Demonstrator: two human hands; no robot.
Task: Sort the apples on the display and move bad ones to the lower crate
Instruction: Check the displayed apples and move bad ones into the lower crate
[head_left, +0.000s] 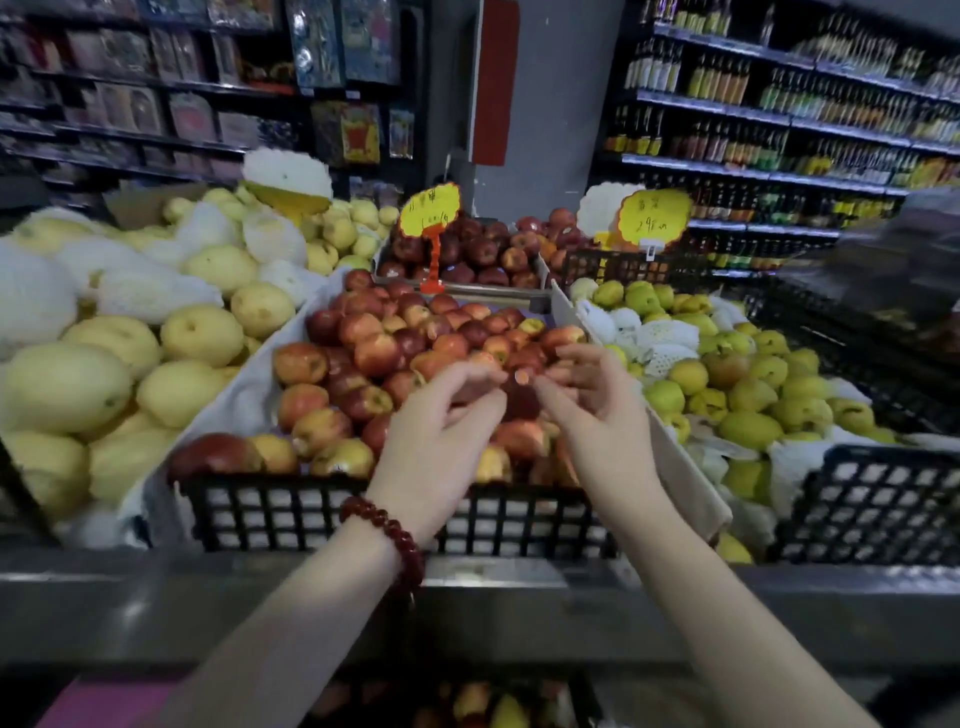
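Observation:
A black plastic crate (332, 512) on the display holds a heap of red and yellow-red apples (374, 353). Above its middle, my left hand (441, 436), with a red bead bracelet on the wrist, and my right hand (592, 400) both touch one dark red apple (521, 397) with a small round sticker on top. The fingers of both hands curl around that apple from either side. Below the steel counter edge, the lower crate (467, 701) shows a few apples in shadow between my forearms.
Yellow pears (192, 332), some in white foam nets, fill the bin to the left. Green-yellow pears (748, 384) lie in a black crate on the right. A further crate of dark red apples (478, 254) with yellow price signs stands behind. Shop shelves line the background.

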